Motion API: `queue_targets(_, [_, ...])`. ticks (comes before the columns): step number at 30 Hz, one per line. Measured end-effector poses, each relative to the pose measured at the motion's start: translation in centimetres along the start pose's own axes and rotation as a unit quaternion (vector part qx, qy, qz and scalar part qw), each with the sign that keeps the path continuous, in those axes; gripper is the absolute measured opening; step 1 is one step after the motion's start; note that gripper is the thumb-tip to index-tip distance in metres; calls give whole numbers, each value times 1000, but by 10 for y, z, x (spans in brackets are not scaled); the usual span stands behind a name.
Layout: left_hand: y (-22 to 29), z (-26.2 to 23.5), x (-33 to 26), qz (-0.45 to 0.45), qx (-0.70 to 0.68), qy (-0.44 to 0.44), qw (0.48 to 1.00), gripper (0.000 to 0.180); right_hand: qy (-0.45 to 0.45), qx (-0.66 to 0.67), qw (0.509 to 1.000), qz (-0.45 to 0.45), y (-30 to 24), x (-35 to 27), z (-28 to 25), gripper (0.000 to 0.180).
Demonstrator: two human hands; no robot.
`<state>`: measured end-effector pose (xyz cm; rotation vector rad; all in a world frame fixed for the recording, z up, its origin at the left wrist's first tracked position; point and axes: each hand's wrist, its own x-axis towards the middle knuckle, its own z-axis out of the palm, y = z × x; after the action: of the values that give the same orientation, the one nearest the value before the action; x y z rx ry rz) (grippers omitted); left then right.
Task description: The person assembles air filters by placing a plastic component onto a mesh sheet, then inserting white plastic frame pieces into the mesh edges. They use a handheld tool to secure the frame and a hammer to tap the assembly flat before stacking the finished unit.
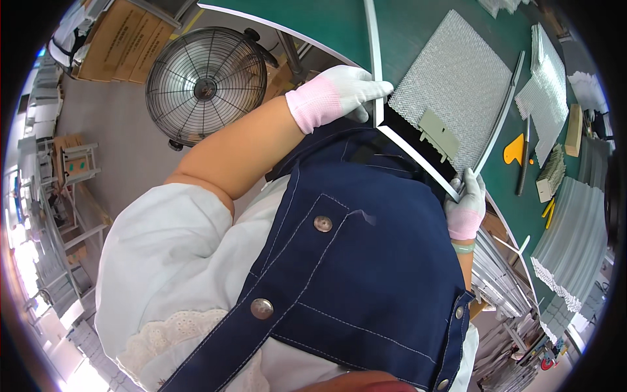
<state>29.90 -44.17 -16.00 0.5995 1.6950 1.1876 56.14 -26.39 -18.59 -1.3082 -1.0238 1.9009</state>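
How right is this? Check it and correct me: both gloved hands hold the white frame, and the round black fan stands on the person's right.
One thing is wrong: the round black fan stands on the person's left, as the head view shows. The rest is right: the gloved left hand and gloved right hand hold the white frame.

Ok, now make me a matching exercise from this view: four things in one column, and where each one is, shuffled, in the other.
Things:
1. Left hand in a white, pink-cuffed glove
2. Round black wire-caged fan
3. Flat orange scraper
4. Grey-green notched plate

Places:
A. Overlapping the edge of the silver mesh panel
B. At a corner of the white, narrow-barred frame
C. Right of the mesh, on the green tabletop
D. Beyond the left forearm, off the table

Pairs: 1-B, 2-D, 3-C, 4-A
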Motion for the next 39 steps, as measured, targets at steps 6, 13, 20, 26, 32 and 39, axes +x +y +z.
queue_targets(6, [9,1,8,-1,216,-25,976,52,-36,-48,997,-37,8,9,-15,15])
queue_targets(13, [7,17,13,-20,11,-58,998,43,-26,-14,1000,4,4,2,-5,15])
queue_targets(20, [73,13,-9,74,-23,-89,993,44,-158,-247,945,-147,-16,9,-27,10])
queue_targets(26, [129,28,-6,121,104,-107,981,44,-171,-146,970,-91,-22,14,-32,17])
queue_targets(32, [144,35,-13,115,170,-109,973,42,-124,37,991,46,-29,15,-28,14])
queue_targets(39, [143,39,-17,88,168,-101,977,42,-141,78,984,82,-25,18,-32,13])
